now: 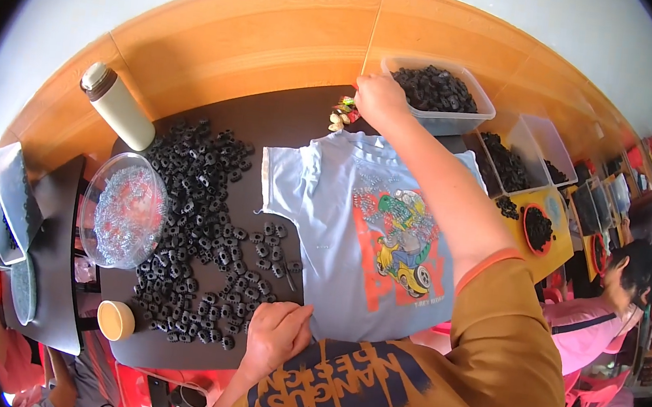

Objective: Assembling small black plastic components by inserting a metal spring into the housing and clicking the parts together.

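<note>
My right arm reaches across a light blue printed T-shirt (323, 227) spread on the dark table. At the far edge my right hand (380, 100) is closed, beside small colourful wrapped packets (343, 112) and the near-left corner of a clear bin (449, 123). What its fingers hold, if anything, is hidden. My left hand (278, 330) rests closed at the table's front edge, next to the shirt's lower left corner; its fingertips are curled out of sight. Just beyond it lies a thin dark rod (289, 276) among small black plastic parts (197, 222). Small clear pieces (386, 202) lie on the shirt's print.
Left of the black pile stands a round clear tub (86, 214) of tiny clear pieces. A pale flask (125, 115) and a yellow cup (116, 320) stand at the left. Black parts fill bins (509, 163) and a red bowl (538, 228) at right. A person in pink (595, 331) sits there.
</note>
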The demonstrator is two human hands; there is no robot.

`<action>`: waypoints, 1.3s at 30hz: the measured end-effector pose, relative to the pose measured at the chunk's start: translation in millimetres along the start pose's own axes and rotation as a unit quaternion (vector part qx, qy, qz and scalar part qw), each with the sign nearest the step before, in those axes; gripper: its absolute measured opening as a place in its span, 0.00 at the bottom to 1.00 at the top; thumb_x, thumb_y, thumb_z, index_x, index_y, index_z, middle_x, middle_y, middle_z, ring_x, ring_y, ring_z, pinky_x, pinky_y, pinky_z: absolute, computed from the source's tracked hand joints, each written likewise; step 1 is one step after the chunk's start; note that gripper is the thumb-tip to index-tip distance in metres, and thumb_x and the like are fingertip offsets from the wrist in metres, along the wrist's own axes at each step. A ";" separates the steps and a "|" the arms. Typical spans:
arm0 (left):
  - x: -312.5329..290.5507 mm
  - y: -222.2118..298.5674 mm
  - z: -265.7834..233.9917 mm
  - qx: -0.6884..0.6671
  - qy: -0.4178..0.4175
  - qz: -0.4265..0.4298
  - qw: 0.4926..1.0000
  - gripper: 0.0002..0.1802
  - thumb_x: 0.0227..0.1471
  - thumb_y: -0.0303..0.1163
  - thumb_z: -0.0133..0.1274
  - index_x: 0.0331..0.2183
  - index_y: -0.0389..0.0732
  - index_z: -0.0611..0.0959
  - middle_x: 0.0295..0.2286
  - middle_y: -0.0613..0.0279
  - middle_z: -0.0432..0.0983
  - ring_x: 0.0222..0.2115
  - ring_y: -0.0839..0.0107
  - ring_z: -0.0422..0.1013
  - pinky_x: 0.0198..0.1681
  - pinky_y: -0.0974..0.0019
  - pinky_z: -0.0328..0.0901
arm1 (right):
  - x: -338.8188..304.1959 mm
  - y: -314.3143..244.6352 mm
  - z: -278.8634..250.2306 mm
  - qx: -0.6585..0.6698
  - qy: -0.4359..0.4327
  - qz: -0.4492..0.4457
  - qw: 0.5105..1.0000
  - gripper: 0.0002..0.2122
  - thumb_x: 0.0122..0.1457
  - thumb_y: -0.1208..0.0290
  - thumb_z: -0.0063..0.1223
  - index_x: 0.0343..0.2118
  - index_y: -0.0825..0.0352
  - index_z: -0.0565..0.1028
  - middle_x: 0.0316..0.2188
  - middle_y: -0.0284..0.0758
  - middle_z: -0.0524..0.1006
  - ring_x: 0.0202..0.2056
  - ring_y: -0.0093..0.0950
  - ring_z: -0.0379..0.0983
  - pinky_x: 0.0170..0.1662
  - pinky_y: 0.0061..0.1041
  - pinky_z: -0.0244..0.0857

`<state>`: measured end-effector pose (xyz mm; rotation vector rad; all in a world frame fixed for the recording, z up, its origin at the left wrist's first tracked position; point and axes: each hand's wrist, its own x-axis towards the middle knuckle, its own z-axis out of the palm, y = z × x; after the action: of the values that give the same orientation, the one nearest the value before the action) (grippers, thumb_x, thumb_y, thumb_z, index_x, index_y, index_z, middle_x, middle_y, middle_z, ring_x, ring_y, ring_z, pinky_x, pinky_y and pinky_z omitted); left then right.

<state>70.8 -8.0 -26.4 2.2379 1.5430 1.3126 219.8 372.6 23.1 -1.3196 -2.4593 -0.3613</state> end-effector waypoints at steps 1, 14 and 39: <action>0.8 0.1 -0.7 -0.002 0.001 0.002 1.000 0.18 0.32 0.18 0.60 0.32 0.38 0.82 0.26 0.62 0.75 0.25 0.65 0.72 0.28 0.65 0.65 | -3.4 -2.3 2.5 -0.012 0.048 -0.037 0.998 0.06 0.48 0.70 0.56 0.27 0.66 0.77 0.24 0.42 0.76 0.32 0.41 0.75 0.39 0.39 0.68; -9.2 -4.0 2.9 -0.048 0.013 0.000 0.999 0.21 0.30 0.20 0.57 0.35 0.35 0.80 0.29 0.60 0.71 0.25 0.65 0.70 0.28 0.64 0.65 | -215.7 -58.4 -111.9 0.324 -0.115 0.005 0.939 0.10 0.54 0.76 0.58 0.39 0.71 0.78 0.36 0.41 0.80 0.37 0.32 0.77 0.43 0.26 0.68; -17.0 1.0 -1.0 -0.043 0.045 0.062 0.996 0.21 0.33 0.25 0.56 0.37 0.33 0.80 0.32 0.59 0.69 0.28 0.67 0.69 0.30 0.66 0.64 | -134.5 -232.1 -43.6 0.353 -0.082 -0.319 0.876 0.07 0.48 0.74 0.59 0.31 0.67 0.77 0.30 0.35 0.71 0.35 0.37 0.68 0.39 0.33 0.65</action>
<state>69.1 -22.6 -35.1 2.2834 1.3659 1.5036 102.0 129.4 -6.2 -0.2336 -2.6940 0.5025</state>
